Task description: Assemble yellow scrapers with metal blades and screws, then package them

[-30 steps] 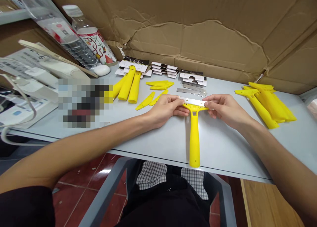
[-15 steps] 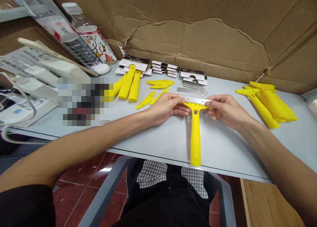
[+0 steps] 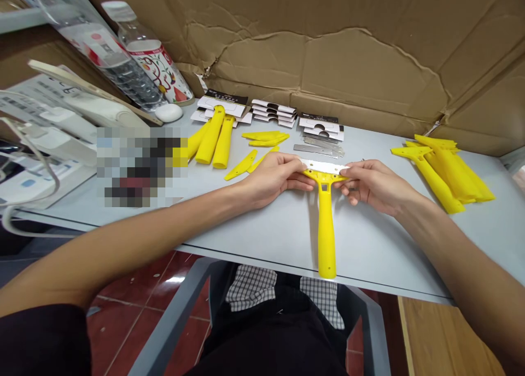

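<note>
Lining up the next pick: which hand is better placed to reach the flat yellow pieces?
Probably the left hand: it sits nearest the flat yellow pieces, while the right hand is at the right side of the yellow scraper. Both hold it, so the left must first release.

The flat, pale grey surface (image 3: 254, 234) carried a small pile of thin silver metal blades (image 3: 315, 148). Left of that pile lay slim yellow plastic strips (image 3: 240, 165); behind it, black-and-white folded cardboard cards (image 3: 322, 125); well to its right, T-shaped yellow plastic handles (image 3: 451, 174), heaped together.
</note>
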The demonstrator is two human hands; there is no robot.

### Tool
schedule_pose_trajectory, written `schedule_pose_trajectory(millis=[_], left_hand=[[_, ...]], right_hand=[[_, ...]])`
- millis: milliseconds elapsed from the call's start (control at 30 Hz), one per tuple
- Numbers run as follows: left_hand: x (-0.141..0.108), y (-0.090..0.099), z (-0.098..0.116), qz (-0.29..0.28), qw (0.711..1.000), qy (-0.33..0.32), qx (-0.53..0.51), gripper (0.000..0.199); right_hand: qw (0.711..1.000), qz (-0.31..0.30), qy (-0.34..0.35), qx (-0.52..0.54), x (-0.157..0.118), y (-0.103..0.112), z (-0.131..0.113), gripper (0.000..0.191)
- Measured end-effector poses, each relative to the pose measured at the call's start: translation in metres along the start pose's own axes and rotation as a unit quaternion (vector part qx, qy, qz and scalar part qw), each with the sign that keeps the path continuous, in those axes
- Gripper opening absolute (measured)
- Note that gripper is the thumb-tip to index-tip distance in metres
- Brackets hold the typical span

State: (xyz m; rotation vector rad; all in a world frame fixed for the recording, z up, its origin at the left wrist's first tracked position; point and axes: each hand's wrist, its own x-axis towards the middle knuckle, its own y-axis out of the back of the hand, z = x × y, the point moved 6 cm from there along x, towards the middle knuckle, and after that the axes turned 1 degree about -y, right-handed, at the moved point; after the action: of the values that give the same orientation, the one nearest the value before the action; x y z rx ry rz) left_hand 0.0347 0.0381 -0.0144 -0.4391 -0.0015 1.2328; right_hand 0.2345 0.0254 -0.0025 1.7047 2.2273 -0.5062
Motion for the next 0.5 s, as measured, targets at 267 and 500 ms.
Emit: schedule_pose_trajectory(millis=[267,500], left_hand=[[0.003,0.003,0.008,-0.054,0.998,0.016,0.037,0.01],[0.005,0.057,0.106,0.073,0.854,-0.201,0.474,0.029]], right_hand=[[1.0,0.018,0.02,-0.003,-0.003,0.002,-0.003,0.011],[0.999,0.038,0.031,0.003,-0.002,0.01,-0.007,0.007]])
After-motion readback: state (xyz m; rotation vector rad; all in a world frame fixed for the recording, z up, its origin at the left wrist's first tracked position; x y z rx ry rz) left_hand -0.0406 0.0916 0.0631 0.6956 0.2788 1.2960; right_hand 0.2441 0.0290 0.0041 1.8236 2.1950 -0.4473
